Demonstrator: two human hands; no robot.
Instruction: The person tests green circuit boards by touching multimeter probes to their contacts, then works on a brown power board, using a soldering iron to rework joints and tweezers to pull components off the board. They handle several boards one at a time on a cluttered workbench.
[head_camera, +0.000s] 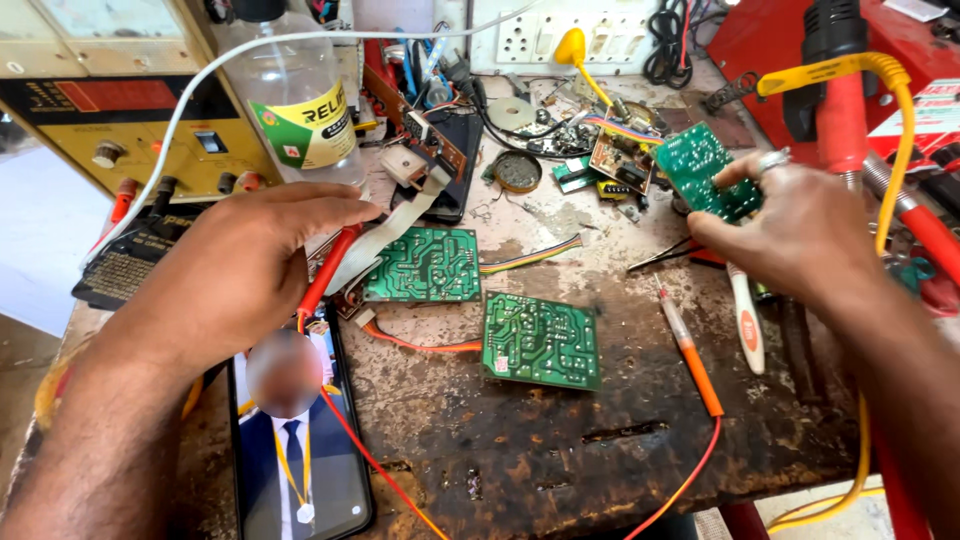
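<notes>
Right hand (800, 225) gripping circuit board (700, 168) edge

In my right hand (800, 225) I hold a small green circuit board (700, 170), tilted, raised above the bench at upper right. My left hand (240, 265) pinches a red probe (325, 280), slanted, its tip pointing down.

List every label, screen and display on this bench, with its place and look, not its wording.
Phone: near left edge, below left hand; lit screen, figure in dark suit.
Bottle label: clear bottle, back left; white, yellow and green.
Red display: yellow instrument, back left; dark red strip.
Red case label: back right; white.
</notes>
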